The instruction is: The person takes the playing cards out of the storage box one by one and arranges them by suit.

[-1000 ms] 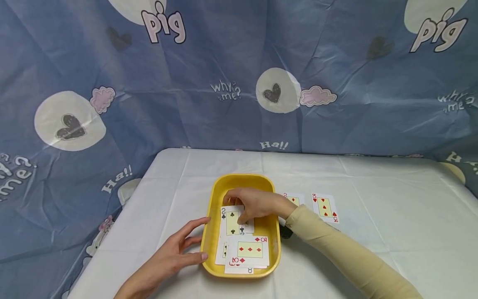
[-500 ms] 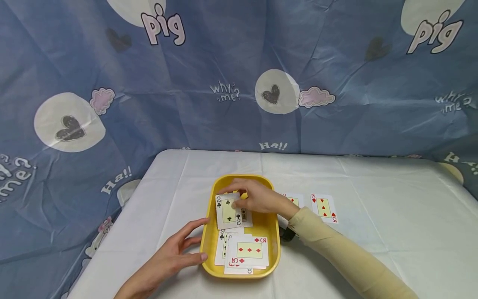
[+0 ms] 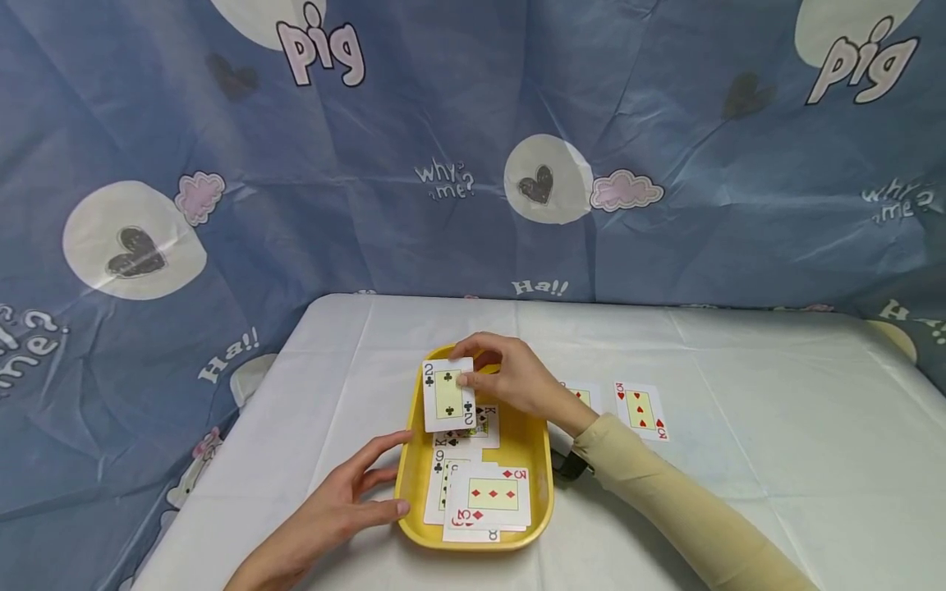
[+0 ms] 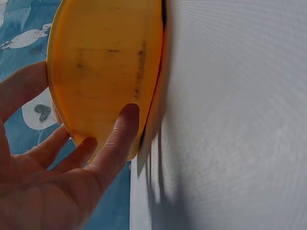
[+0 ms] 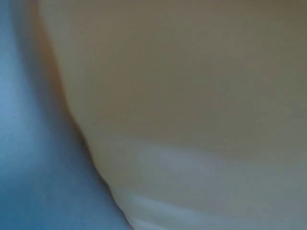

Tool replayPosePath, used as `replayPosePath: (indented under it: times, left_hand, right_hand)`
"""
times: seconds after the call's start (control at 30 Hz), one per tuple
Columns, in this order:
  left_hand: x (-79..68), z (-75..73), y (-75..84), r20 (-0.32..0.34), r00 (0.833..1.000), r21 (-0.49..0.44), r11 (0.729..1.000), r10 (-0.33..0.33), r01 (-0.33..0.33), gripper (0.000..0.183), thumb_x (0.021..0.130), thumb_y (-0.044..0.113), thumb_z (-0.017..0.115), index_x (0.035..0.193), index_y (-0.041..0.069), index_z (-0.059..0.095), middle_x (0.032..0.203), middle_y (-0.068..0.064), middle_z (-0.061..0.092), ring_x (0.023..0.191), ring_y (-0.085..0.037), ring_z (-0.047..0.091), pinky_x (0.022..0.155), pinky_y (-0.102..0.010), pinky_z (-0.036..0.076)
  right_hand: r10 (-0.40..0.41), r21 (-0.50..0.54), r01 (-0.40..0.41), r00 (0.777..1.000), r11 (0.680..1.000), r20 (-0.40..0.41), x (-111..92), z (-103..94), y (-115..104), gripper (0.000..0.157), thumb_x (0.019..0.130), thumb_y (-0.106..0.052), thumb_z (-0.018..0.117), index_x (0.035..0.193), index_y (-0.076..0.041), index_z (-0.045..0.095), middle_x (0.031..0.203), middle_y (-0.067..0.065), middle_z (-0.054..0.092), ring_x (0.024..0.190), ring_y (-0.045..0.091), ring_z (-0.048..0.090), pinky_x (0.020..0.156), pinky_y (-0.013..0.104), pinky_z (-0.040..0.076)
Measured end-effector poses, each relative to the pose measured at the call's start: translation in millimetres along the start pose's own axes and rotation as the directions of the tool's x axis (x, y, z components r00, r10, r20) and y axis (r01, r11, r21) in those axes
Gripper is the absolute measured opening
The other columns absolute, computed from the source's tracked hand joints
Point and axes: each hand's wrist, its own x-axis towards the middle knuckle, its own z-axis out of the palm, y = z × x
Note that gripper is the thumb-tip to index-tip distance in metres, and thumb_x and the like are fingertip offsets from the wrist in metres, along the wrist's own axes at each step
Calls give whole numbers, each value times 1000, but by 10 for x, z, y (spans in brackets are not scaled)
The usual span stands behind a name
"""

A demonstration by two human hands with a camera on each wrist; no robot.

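Right hand [image 3: 506, 377] pinches two of clubs [image 3: 448, 402] over yellow tray [image 3: 526, 447]. Left hand [image 3: 343, 497], fingers spread, touches tray. Other cards [image 3: 493, 497] inside, right of left hand; three of hearts [image 3: 640, 411] right of right hand.

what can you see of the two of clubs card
The two of clubs card looks like thin white paper, with a black 2 and club at opposite corners and two clubs on a yellow panel. The right hand pinches its upper right part, thumb on its face. In the head view it overlaps the yellow tray and king card; whether it touches either is unclear.
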Motion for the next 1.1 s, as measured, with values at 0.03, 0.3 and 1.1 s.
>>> replayPosePath:
  times: [0.03,0.3,1.1]
  left_hand:
    - [0,-1,3,2,1000,-3,1000,4,-4,73,85,25,78,148,29,41,154,-12,33,131,-29,46,98,-52,41]
    - [2,-3,27,-1,1000,4,1000,14,-14,73,85,24,79,148,28,41,153,-10,35,130,-28,48,101,-55,38]
    - [8,8,5,-3,1000,-4,1000,-6,6,73,86,24,77,149,30,40,156,-8,29,129,-26,49,101,-57,37]
  right_hand:
    - [-3,4,3,1000,1000,-9,-1,-2,-5,26,89,-18,75,114,-19,69,112,-7,65,86,13,61,83,33,51]
    - [-15,63,20,997,998,-81,-4,-25,-34,23,89,-17,75,110,-24,72,106,-10,63,82,16,62,79,40,53]
    - [-56,380,118,984,918,-170,-55,-114,22,32,92,2,66,124,2,63,112,21,58,84,33,66,71,42,58]
